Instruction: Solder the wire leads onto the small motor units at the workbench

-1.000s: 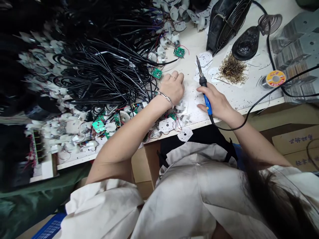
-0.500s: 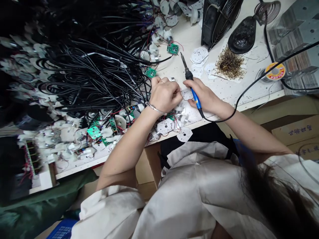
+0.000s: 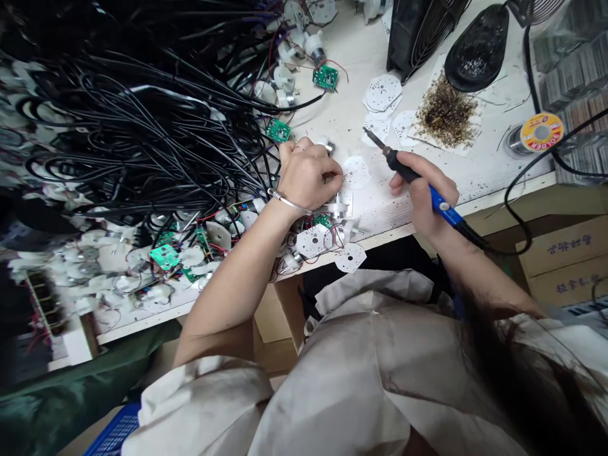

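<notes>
My right hand is wrapped round a blue and black soldering iron, its bare metal tip pointing up and left over the bench. To the left, my left hand has thumb and fingers pinched together low over the bench. Whatever is in that pinch is too small or hidden to make out. A white round circuit board lies just right of the left fingertips. Past the left knuckles sits a small green circuit board. Below the left wrist are white perforated plates and small motors with red wires.
Bundled black cables cover the bench's left. A solder spool, a burnt-speckled pad, a black iron-stand base and a black fan stand at the right. More white boards lie behind the iron tip.
My right hand has shifted right and changed its hold, and the soldering iron now slants more to the left. My left hand stays pinched in nearly the same place. The view has shifted slightly.
</notes>
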`<state>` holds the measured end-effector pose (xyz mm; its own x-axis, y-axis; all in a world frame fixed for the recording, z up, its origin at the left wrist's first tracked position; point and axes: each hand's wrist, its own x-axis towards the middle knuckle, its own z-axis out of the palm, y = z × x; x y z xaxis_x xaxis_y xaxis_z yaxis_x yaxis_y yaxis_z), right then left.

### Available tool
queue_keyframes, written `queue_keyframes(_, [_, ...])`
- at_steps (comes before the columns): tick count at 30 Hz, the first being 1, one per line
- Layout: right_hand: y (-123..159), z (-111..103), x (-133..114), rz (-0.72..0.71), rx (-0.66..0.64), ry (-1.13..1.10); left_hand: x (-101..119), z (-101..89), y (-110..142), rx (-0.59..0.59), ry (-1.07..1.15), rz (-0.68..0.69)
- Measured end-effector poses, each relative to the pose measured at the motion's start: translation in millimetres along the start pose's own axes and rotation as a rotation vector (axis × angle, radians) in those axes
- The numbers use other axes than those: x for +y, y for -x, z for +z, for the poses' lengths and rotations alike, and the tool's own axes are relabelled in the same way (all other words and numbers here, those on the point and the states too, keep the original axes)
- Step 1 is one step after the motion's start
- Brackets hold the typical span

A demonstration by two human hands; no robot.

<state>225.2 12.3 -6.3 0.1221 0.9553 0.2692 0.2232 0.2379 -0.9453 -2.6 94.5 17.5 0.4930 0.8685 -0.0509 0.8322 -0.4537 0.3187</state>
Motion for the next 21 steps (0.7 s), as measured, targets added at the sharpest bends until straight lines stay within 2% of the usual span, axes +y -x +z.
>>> queue_keyframes(4, [4.2,4.6,6.3,0.215,0.088,-0.169,-1.0,3.1,-4.5,-0.033,0.003,-0.049])
queue_keyframes(8, [-2.1,6.4,13.8,0.338,0.024,-0.168,-1.7,3.4,-5.3,-0.038,0.014,-0.046])
queue_keyframes(14, [-3.1,5.8,13.2,0.408,-0.051,-0.228,-1.6,1.2,-2.8,-0.052,0.025,-0.024])
queue_keyframes(21, [-5.4,8.1,9.6,0.425,-0.020,-0.304,0.2,2.8,-3.6,-0.036,0.044,-0.050])
